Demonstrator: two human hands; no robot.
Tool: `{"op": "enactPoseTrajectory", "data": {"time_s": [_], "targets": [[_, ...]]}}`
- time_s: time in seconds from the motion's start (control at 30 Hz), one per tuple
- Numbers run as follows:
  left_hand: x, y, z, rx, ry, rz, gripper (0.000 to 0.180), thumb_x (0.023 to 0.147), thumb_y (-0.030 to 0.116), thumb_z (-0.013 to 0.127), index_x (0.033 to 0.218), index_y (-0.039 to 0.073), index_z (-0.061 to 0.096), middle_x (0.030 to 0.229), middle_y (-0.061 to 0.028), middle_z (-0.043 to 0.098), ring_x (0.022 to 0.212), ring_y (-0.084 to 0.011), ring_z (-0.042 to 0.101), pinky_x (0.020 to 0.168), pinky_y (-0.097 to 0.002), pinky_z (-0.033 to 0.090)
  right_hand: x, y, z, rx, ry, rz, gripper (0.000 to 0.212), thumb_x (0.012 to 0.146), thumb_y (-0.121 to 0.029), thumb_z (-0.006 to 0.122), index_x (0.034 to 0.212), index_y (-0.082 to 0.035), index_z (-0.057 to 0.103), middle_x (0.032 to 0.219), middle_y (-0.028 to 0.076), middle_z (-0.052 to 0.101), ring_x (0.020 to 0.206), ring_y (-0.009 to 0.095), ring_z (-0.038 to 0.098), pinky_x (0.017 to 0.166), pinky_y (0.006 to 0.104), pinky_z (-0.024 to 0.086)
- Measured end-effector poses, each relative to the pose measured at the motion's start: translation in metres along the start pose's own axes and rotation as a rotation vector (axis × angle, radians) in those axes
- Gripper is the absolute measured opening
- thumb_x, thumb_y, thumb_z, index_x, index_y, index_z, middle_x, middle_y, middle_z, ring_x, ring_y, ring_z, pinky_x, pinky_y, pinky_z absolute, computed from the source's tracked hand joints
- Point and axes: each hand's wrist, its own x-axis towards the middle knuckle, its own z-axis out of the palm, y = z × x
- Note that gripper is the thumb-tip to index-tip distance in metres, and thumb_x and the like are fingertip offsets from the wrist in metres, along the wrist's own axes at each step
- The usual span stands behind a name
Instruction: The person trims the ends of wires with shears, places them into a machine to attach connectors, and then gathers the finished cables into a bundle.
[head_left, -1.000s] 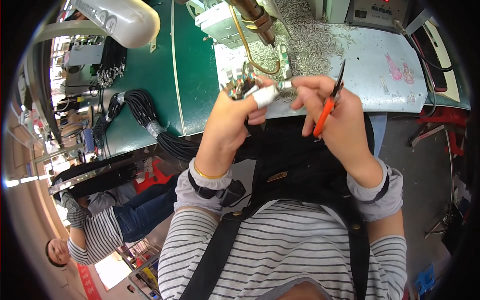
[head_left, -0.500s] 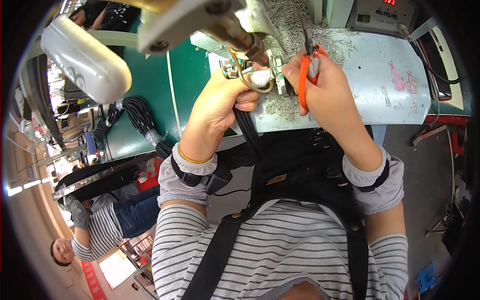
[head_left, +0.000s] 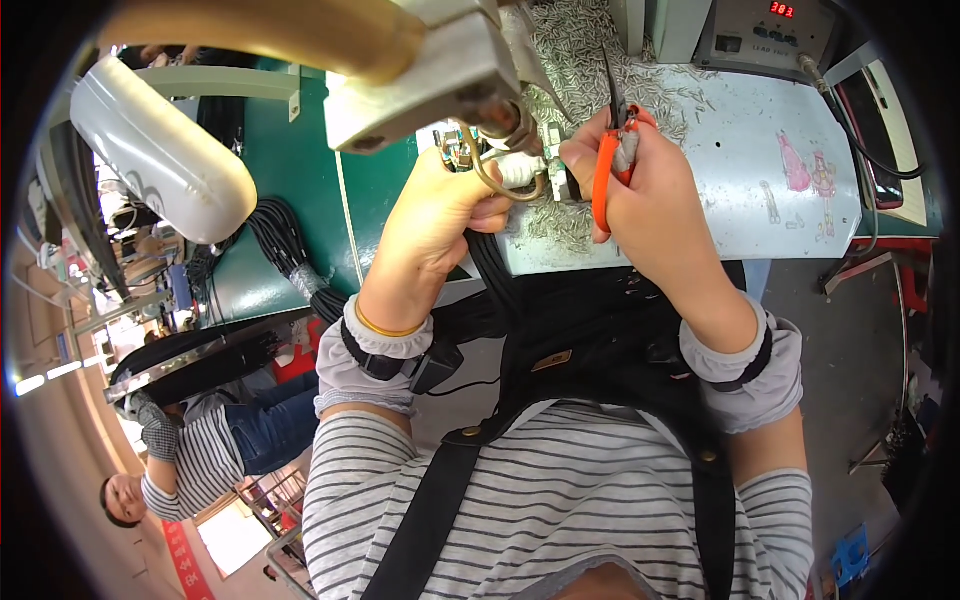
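Observation:
My left hand [head_left: 435, 215] is closed round black cable [head_left: 487, 262], its fingers near a white part [head_left: 517, 170] at the cable's end. Beside it, a small metal-and-green piece [head_left: 556, 160] sits under the tip of a metal tool head [head_left: 425, 90]. My right hand [head_left: 655, 190] is wrapped round orange-handled pliers [head_left: 604, 180], whose dark jaws point away from me. Its thumb and forefinger reach to the small piece; whether they touch it I cannot tell. A curved brass-coloured tube [head_left: 500, 188] loops past my left fingertips and partly hides them.
Many small metal pins [head_left: 660, 85] are strewn over the light metal worktop [head_left: 740, 150]. A control box [head_left: 765, 40] with a red display stands far right. Bundled black cables [head_left: 285, 245] lie on the green bench [head_left: 380, 195]. A white lamp [head_left: 160, 150] hangs left; another person [head_left: 215, 440] is beyond.
In the picture, the metal tool head now appears lower and further right, and the lamp slightly lower. My hands keep their grips; my right hand has shifted only slightly.

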Motion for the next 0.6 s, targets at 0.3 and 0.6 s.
{"op": "enactPoseTrajectory", "data": {"time_s": [0.3,0.6], "targets": [[-0.013,-0.002,0.013,-0.025,0.117,0.016,0.018,0.075,0.004,0.06,0.091,-0.002,0.056,0.059,0.0014,0.045,0.045,-0.0041,0.032,0.041,-0.019,0.025,-0.008,-0.005,-0.003,0.03,-0.068,-0.045,0.013,0.082,-0.013,0.054,0.082,-0.001,0.049,0.059,-0.001,0.045,0.042,0.004,0.038,0.038,0.0188,0.034],[-0.04,-0.023,0.037,-0.004,0.253,0.154,0.016,0.08,0.005,0.054,0.094,-0.003,0.056,0.07,-0.0056,0.057,0.055,-0.0105,0.049,0.055,-0.0231,0.041,-0.034,-0.016,-0.025,0.16,-0.086,0.046,0.014,0.082,-0.014,0.053,0.082,0.0,0.051,0.064,0.003,0.052,0.043,0.005,0.042,0.04,0.0169,0.033]]}}
